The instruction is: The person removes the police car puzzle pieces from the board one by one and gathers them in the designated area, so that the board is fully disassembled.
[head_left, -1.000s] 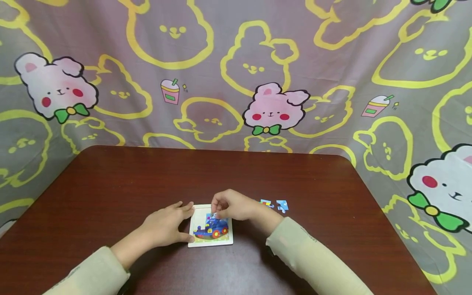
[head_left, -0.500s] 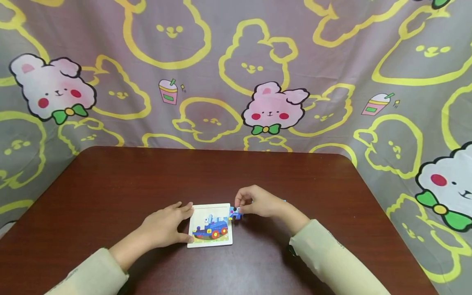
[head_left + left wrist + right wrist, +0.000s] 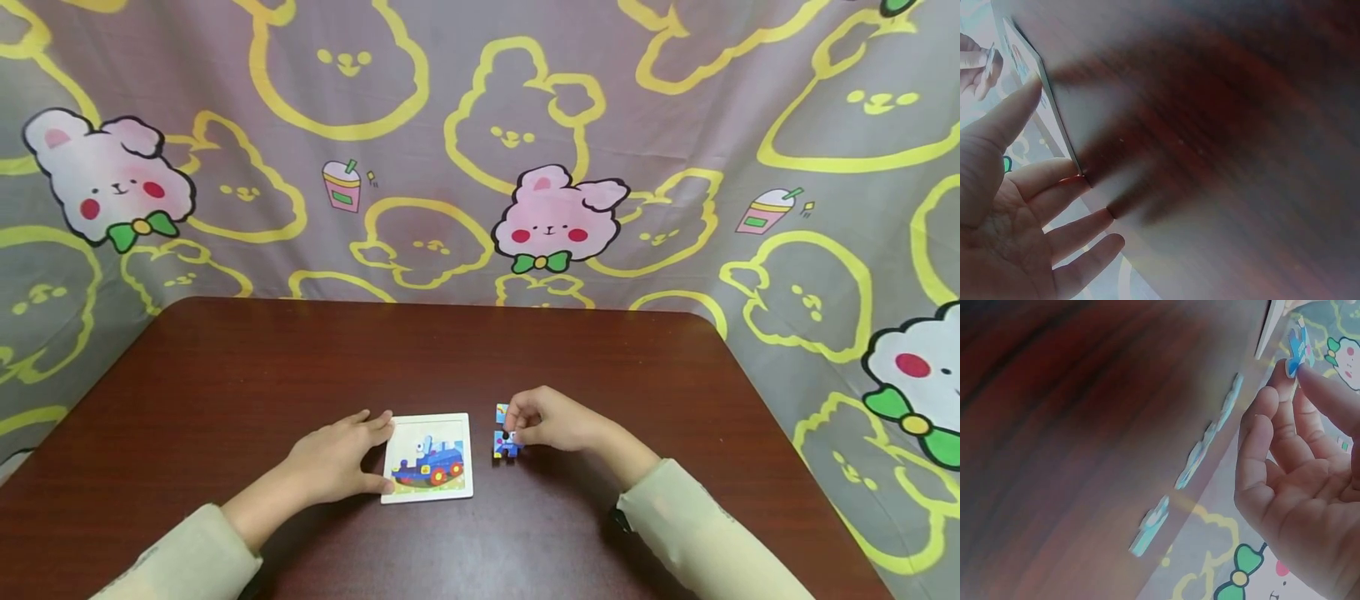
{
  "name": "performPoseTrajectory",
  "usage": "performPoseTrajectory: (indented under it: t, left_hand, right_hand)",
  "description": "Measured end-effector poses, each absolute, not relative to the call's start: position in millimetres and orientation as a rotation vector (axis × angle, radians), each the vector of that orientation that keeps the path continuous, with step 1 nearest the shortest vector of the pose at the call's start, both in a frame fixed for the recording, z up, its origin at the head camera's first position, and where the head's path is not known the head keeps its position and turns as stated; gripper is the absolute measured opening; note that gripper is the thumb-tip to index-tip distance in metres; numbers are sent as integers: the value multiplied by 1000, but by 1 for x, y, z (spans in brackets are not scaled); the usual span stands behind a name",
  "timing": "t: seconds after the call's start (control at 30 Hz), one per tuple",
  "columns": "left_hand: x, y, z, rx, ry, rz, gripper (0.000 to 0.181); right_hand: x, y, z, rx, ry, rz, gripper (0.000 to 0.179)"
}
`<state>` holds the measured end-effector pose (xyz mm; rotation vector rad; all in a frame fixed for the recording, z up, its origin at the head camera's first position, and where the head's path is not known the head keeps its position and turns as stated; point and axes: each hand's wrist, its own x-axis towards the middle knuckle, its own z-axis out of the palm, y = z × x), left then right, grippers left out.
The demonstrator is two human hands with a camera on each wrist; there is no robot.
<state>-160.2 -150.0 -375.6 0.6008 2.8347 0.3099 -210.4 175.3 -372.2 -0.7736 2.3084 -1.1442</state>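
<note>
A small square jigsaw puzzle with a pale frame (image 3: 469,454) lies on the table. Pieces showing a blue train (image 3: 431,467) fill its lower part, and its upper part is bare. My left hand (image 3: 330,458) rests at the frame's left edge, thumb at the near corner and fingers at the far one. To the right of the frame, my right hand (image 3: 558,423) pinches a blue jigsaw piece (image 3: 504,447) between thumb and fingertip. The right wrist view shows this held piece (image 3: 1298,350) tilted up, above the table.
Just behind the held piece lies a loose jigsaw piece (image 3: 501,413), partly hidden by my right hand. Several loose pieces (image 3: 1194,464) lie in a line in the right wrist view. The brown table (image 3: 360,354) reaches back to a patterned curtain (image 3: 420,125).
My right hand has moved right, from over the puzzle to beside it, carrying the blue jigsaw piece away from the train picture. My left hand has stayed at the frame.
</note>
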Motion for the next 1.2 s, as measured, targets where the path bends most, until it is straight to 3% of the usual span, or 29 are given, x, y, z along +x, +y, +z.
performPoseTrajectory:
  t: [1.2]
  left_hand:
    - [-159, -149, -376, 609, 2837, 310, 77]
  right_hand:
    - [-207, 179, -373, -814, 2486, -942, 9]
